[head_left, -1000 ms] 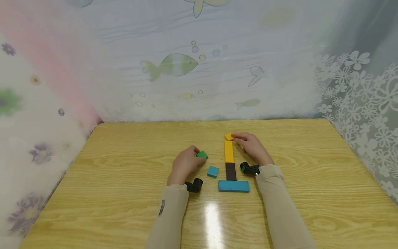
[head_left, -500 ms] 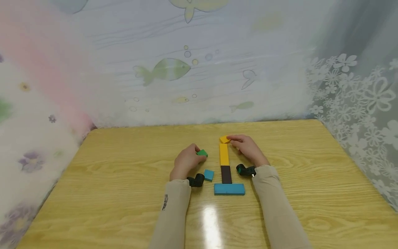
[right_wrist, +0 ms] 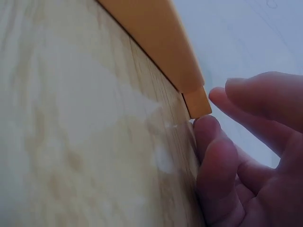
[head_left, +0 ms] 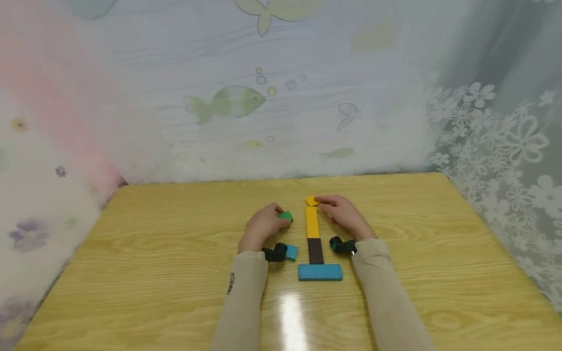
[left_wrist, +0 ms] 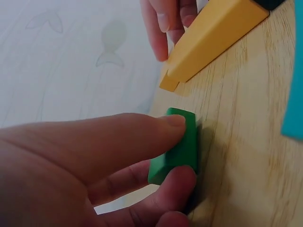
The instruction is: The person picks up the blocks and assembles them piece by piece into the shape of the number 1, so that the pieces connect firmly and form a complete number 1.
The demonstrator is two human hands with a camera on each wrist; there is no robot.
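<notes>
My left hand (head_left: 264, 225) pinches a green block (head_left: 286, 216) between thumb and fingers, left of a column of blocks. The left wrist view shows my thumb on the near face of the green block (left_wrist: 183, 149), close to the tabletop. At the column's far end, my right hand (head_left: 344, 213) holds the right corner of a small yellow block (head_left: 311, 201), which sits slightly turned. A long yellow block (head_left: 312, 223) lies just below it, then a dark brown block (head_left: 315, 251). A long blue block (head_left: 320, 272) lies crosswise at the near end.
A small blue block (head_left: 291, 252) lies left of the brown one, partly hidden by the black wrist camera (head_left: 275, 252) on my left arm. Another wrist camera (head_left: 342, 244) sits on my right arm. Patterned curtains (head_left: 281, 122) hang behind the wooden table (head_left: 153, 253).
My left hand has moved right and farther away with the green block, closer to the column. The head view has shifted. My right hand stays at the small yellow block.
</notes>
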